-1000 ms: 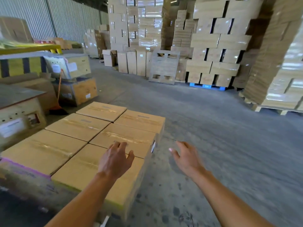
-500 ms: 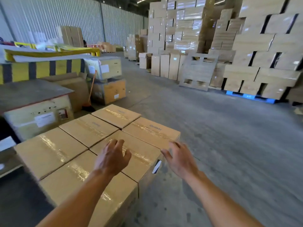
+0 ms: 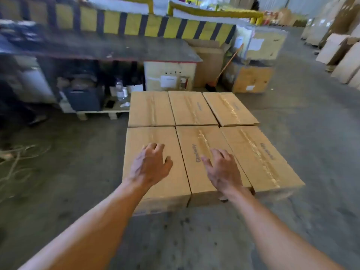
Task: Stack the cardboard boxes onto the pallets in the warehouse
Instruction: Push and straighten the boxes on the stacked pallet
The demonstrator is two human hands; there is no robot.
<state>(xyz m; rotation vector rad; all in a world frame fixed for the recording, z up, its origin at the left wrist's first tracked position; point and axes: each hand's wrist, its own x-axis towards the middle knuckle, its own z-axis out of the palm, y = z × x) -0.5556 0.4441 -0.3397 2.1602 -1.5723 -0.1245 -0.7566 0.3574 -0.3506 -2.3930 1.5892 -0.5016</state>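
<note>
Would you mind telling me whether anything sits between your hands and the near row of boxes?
Nothing visible does. The left hand is over the near-left box, the right hand over the near-middle box; nothing lies on either top.

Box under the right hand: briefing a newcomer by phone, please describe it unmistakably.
In front of the yellow-and-black striped barrier, six brown taped cardboard boxes lie in two rows of three. It is the near row's middle box, alone in lying beneath the right hand.
</note>
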